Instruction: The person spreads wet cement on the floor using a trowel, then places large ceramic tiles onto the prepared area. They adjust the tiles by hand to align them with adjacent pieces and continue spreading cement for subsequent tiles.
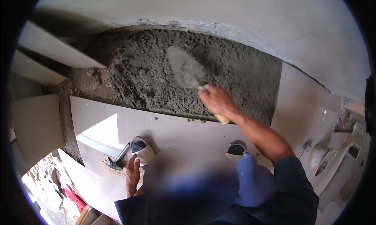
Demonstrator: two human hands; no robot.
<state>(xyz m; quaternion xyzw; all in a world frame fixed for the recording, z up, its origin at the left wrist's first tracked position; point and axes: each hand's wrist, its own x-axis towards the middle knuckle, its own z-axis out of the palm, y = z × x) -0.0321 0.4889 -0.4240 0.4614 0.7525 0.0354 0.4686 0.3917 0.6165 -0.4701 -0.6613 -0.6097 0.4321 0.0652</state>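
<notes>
My right hand (219,102) is closed round the wooden handle of a pointed trowel (187,69). Its blade, smeared grey and slightly blurred, lies over a rough bed of wet mortar (145,74) along the wall. At the lower left, my left hand (133,172) has its fingers loosely stretched and appears to hold nothing. Beside it a grey tool with a dark head (117,160), perhaps a hammer, rests on a piece of printed cardboard (113,172). My feet in sandals (143,151) are on the pale tiles (172,127) just in front of the mortar.
The pale wall (235,9) bounds the mortar at the far side. Loose tiles (58,48) lean at the left, with another tile (37,123) below them. Laid tile (301,103) continues at right, where a round container (325,162) stands near clutter. Rubbish (51,189) lies at lower left.
</notes>
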